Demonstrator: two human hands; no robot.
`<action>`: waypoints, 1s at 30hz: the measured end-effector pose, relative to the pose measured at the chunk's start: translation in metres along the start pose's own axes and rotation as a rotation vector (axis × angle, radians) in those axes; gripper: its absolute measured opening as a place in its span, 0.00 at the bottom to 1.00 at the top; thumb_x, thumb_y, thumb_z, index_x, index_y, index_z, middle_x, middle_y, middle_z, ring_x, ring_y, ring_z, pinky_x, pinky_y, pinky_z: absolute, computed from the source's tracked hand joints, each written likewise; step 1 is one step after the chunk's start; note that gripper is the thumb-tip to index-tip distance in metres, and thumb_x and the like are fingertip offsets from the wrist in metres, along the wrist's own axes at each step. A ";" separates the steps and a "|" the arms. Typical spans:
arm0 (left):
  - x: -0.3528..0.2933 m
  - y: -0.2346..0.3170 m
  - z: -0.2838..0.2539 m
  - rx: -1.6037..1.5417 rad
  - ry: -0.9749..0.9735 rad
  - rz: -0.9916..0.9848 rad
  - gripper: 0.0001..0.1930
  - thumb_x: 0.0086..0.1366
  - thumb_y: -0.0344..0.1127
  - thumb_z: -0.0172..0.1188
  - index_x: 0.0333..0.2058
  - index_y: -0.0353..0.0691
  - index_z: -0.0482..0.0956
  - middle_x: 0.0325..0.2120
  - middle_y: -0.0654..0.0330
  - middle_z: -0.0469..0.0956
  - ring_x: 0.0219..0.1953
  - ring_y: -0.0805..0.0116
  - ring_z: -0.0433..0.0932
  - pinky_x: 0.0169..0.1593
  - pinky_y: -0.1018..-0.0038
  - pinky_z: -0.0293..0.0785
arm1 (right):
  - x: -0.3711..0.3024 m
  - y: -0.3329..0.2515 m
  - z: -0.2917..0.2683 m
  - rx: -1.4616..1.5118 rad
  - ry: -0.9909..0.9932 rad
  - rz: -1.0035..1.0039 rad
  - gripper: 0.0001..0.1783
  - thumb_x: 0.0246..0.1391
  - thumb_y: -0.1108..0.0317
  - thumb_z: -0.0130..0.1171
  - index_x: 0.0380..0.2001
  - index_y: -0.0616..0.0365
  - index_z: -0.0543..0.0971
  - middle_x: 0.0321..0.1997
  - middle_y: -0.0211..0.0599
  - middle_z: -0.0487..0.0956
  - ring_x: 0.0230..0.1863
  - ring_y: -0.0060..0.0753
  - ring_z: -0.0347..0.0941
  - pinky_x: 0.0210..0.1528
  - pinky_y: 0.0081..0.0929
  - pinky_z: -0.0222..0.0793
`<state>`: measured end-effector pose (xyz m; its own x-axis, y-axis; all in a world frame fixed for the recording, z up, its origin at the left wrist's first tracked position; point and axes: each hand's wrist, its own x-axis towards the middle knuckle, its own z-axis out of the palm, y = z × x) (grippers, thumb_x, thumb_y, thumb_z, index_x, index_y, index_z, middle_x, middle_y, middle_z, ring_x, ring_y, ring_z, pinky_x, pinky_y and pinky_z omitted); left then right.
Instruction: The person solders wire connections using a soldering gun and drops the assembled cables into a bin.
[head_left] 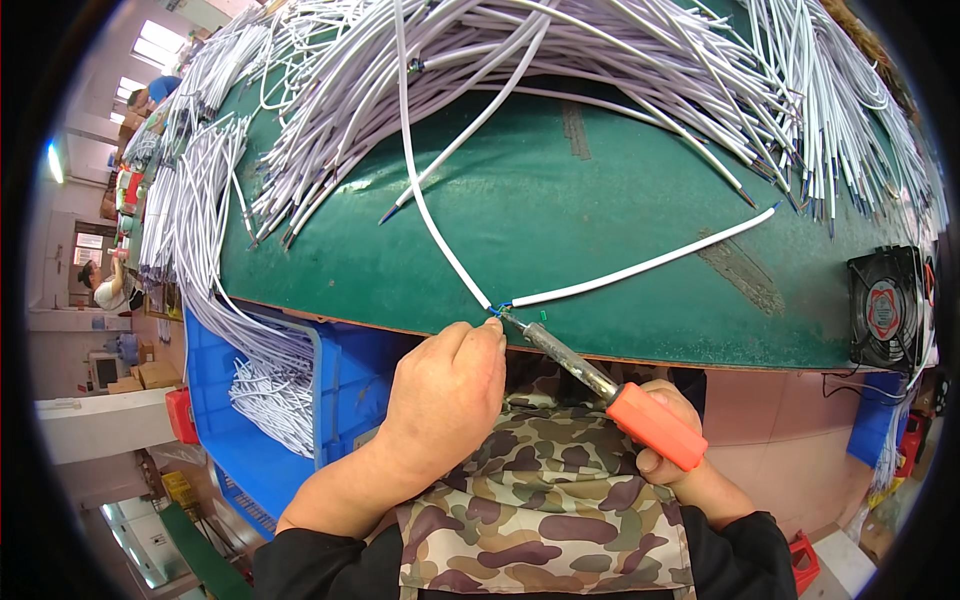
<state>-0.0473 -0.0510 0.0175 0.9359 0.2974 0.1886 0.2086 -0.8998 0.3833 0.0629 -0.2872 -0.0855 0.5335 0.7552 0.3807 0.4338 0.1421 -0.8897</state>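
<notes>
At table edge (700, 362) | right hand (682, 403): one soldering iron (600, 382) | left hand (448, 385): two cables (620, 274)

Behind the soldering iron (632, 412), cables (350, 100) are heaped on the table (600, 200). A fan (887, 308) is placed right, a box (350, 385) left.

Left hand (445, 385): thumb and finger pinched at exposed wire cores (502, 309), where two white-sheathed cables meet at table edge. Right hand (678, 402): wrapped around orange-red handle of soldering iron (570, 362), tip at the cores; contact not resolvable. Green tabletop (600, 250) bears a large heap of white cables (350, 130), blue ends showing; black axial fan (885, 308) at right edge. Blue plastic crate (258, 445), left, below tabletop: more cut cables inside. Camouflage apron (550, 510) on wearer.
</notes>
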 end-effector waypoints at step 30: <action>0.003 0.009 0.003 0.009 0.014 -0.066 0.07 0.58 0.22 0.60 0.36 0.30 0.76 0.21 0.50 0.73 0.23 0.50 0.74 0.27 0.62 0.71 | -0.003 0.012 -0.002 -0.015 0.026 -0.230 0.40 0.50 0.45 0.68 0.56 0.64 0.67 0.35 0.44 0.78 0.27 0.42 0.76 0.29 0.33 0.72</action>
<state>-0.0417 -0.0590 0.0193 0.9160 0.3607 0.1756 0.2725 -0.8807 0.3875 0.0675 -0.2889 -0.0966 0.4382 0.6873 0.5794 0.5564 0.2989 -0.7753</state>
